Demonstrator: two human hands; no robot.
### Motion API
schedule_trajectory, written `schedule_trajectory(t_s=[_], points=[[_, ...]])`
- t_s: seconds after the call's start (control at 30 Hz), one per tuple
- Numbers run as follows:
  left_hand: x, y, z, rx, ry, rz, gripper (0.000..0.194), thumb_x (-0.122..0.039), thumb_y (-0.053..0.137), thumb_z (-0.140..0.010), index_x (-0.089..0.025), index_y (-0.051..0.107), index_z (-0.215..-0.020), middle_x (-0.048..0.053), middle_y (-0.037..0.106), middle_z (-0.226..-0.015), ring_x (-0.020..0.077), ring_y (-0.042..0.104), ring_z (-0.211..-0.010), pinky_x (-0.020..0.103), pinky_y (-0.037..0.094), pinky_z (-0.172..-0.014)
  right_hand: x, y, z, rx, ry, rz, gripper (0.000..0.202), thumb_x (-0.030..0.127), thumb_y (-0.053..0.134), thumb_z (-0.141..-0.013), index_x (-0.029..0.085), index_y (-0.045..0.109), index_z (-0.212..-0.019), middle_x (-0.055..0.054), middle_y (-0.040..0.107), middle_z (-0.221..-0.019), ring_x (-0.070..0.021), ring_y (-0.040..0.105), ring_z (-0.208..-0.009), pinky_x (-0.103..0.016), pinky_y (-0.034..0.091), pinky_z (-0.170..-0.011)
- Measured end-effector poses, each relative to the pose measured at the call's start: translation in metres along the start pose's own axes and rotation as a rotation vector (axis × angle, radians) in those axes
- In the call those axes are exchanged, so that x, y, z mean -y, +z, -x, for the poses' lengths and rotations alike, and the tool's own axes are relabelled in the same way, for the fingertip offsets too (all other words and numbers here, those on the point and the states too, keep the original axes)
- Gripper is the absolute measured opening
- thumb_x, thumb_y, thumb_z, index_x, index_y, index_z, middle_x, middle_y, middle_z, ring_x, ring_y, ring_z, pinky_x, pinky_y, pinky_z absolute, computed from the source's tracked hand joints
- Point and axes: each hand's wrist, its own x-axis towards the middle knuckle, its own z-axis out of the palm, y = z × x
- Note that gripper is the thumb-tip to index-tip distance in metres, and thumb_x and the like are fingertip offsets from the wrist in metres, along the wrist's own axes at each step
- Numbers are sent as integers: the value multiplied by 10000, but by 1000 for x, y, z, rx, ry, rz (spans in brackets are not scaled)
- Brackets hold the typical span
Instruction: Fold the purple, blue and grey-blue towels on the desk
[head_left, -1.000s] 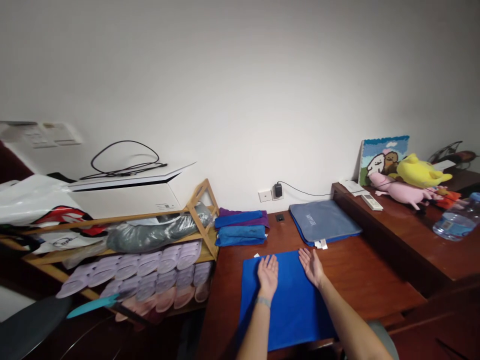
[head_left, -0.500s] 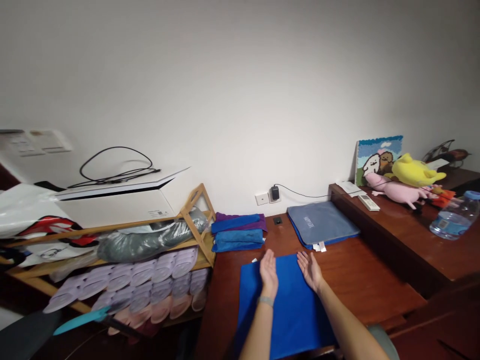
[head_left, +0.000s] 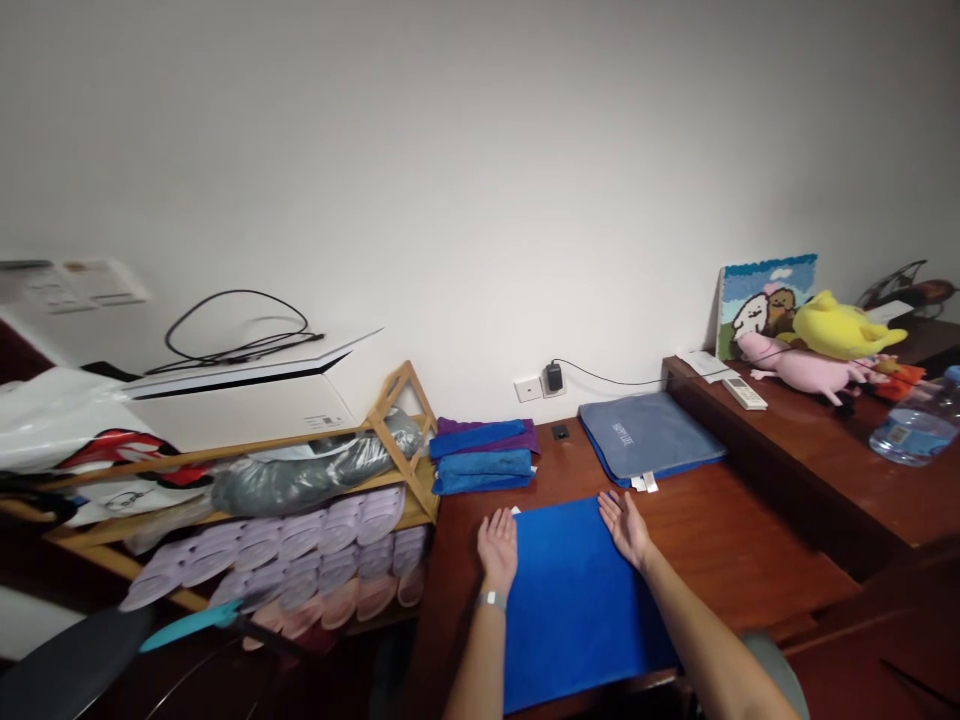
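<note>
A bright blue cloth (head_left: 574, 600) lies flat on the brown wooden table (head_left: 720, 540). My left hand (head_left: 498, 548) is palm up at the cloth's far left corner, fingers stretched and holding nothing. By the far right corner, my right hand (head_left: 625, 528) is also palm up with its fingers apart and nothing in it. Folded blue and purple cloths (head_left: 486, 455) are stacked near the wall at the back left. Further right lies a grey-blue folded cloth item (head_left: 649, 437) with white tags, blue showing beneath it.
At left, a wooden rack (head_left: 409, 430) holds slippers (head_left: 300, 540), a wrapped bundle and a white box (head_left: 240, 410). On the raised right surface are plush toys (head_left: 806, 370), a remote (head_left: 745, 393) and a water bottle (head_left: 911, 435). A charger (head_left: 554, 376) is plugged into the wall.
My left hand has moved left, from over the cloth to its left corner. My right hand stays near the right corner. The view has shifted slightly.
</note>
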Motion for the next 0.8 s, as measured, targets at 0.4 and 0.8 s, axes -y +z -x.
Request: schedule_trajectory(t_s=[0.4,0.8], points=[[68,5,80,277,6,3,413,-332,474,-985,-187,733,-1271,155,676,-1442,262,553,-1432,453,386,-1251,-23,-2,61,168,-126,-42,370,406,582,-983,245,684,-1301,-54,682,-1442,-177,516,-1454,-369,424,-1227],[82,-18,95,68,-85,86,422,-376,518,-992,-176,674,-1329,187,634,-1475,251,529,-1453,398,430,-1213,-28,-40,80,28,-31,-140,312,407,536,-1018,214,689,-1209,-88,735,-1335,-194,599,-1378,-395,541,-1127]])
